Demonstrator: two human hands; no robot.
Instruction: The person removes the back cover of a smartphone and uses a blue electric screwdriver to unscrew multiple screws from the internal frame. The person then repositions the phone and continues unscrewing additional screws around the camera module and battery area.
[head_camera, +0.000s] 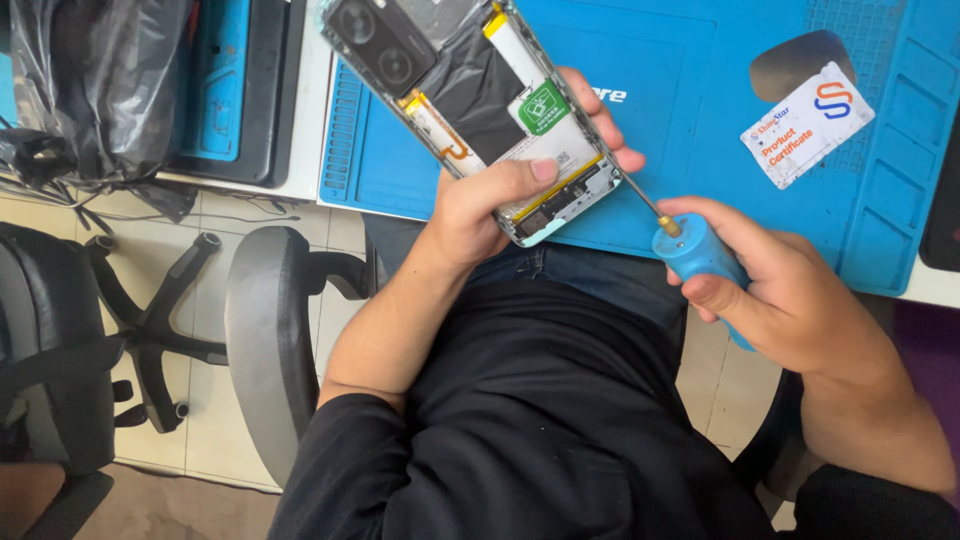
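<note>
Head view:

- The left hand (490, 205) is closed around an opened phone (480, 110), thumb across its lower back and fingers wrapped round the far side. The phone is held tilted in the air above the near edge of the bench, over the blue mat (700, 130), not resting on it.
- The right hand (770, 290) grips a blue-handled screwdriver (700, 258), its thin shaft angled up to the phone's bottom corner, where the tip meets the frame.
- Risk, as I judge it: the phone has no support underneath, so a push from the driver could twist it in the grip or knock it out over the lap and the tiled floor (250, 450).
- The tip could slip off a small screw and scrape the exposed board or battery near that corner; the slanted shaft makes this more likely.
- A loosened screw could fall past the bench edge, since the work sits out beyond the mat rather than over it.
- Hidden: the exact point where the tip lands is covered by the left fingers (600, 120), so I cannot tell whether it sits in a screw head.
- The phone's top end is cut off by the upper edge of the picture.
- A white card (808, 122) lies on the mat toward the bench's right side, with a dark oval piece (790, 60) partly tucked beneath it; what that piece is stays unclear.
- A black plastic bag (90, 80) fills the far left corner, its contents unseen.
</note>
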